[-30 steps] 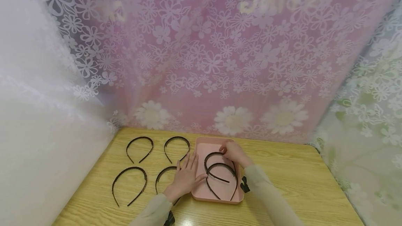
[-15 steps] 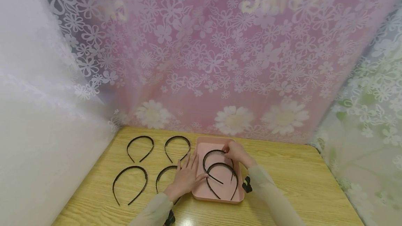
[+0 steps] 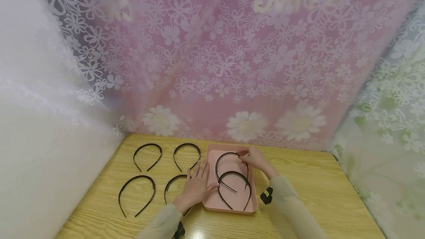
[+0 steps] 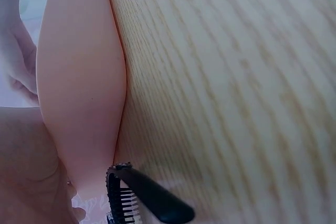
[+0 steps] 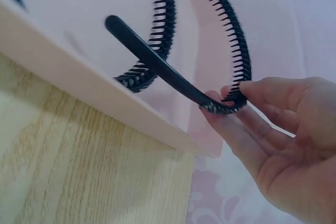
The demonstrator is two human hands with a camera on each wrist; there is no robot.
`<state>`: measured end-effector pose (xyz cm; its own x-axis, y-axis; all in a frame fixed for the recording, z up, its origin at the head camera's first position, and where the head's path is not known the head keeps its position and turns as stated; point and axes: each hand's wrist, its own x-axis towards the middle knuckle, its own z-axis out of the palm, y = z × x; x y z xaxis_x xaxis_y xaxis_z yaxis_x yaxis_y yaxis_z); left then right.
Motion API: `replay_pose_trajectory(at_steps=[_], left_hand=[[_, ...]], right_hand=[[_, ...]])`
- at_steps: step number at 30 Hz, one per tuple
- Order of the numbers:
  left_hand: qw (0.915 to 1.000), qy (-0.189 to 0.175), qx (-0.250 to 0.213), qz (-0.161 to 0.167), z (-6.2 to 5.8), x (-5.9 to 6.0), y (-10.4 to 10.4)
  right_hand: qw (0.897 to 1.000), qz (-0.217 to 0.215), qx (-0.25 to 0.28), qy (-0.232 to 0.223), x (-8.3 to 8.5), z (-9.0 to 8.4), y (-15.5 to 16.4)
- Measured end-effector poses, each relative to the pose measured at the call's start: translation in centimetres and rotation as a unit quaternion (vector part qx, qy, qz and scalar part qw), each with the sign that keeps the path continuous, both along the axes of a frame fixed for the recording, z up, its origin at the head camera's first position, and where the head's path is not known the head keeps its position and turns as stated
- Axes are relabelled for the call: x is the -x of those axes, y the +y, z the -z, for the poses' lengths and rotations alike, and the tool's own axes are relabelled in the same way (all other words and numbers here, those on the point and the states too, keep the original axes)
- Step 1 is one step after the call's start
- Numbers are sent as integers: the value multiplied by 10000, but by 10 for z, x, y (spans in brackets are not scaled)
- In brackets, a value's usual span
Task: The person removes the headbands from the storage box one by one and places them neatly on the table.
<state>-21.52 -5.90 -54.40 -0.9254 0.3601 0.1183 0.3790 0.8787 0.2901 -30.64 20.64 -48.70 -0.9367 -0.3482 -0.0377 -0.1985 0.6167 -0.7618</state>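
Observation:
My right hand [image 3: 254, 158] pinches one side of a black toothed headband [image 3: 227, 154] over the far part of the pink tray [image 3: 212, 204]. In the right wrist view, thumb and fingers grip this headband [image 5: 241, 51] near its side, teeth facing inward and one end pointing away from the hand. A second toothed headband [image 3: 233, 173] lies in the near half of the tray, overlapping the held one. My left hand [image 3: 195, 189] rests with spread, straight fingers at the tray's left edge. Partly under it is another headband [image 3: 169, 183] on the table.
Several more black headbands, such as the far-left headband [image 3: 147, 145], the near-left headband [image 3: 137, 177] and the far-middle headband [image 3: 187, 145], lie on the wooden table [image 3: 299, 187] left of the tray. A pink flowered curtain [image 3: 199, 65] hangs behind the table.
The right hand has moved slightly away and to the right, shifting the held headband toward the tray's far end. The left hand and the other headbands stay put.

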Motion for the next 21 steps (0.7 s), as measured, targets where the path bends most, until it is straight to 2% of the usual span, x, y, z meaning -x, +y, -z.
replay_pose_trajectory(at_steps=[5, 8, 16, 21], left_hand=[[9999, 68, -77, 24, 2, 0, 0], [9999, 89, -63, 49, 2, 0, 0], [9999, 88, -78, 41, 1, -1, 0], [10000, 50, -49, 7, 0, 0, 0]], right_hand=[[9964, -500, 553, -414, -3, 1, 13], [9931, -646, 770, -610, -6, 2, 18], [9883, -588, 1027, -965, -13, 4, 28], [9850, -651, 1223, -1026, -16, 4, 32]])
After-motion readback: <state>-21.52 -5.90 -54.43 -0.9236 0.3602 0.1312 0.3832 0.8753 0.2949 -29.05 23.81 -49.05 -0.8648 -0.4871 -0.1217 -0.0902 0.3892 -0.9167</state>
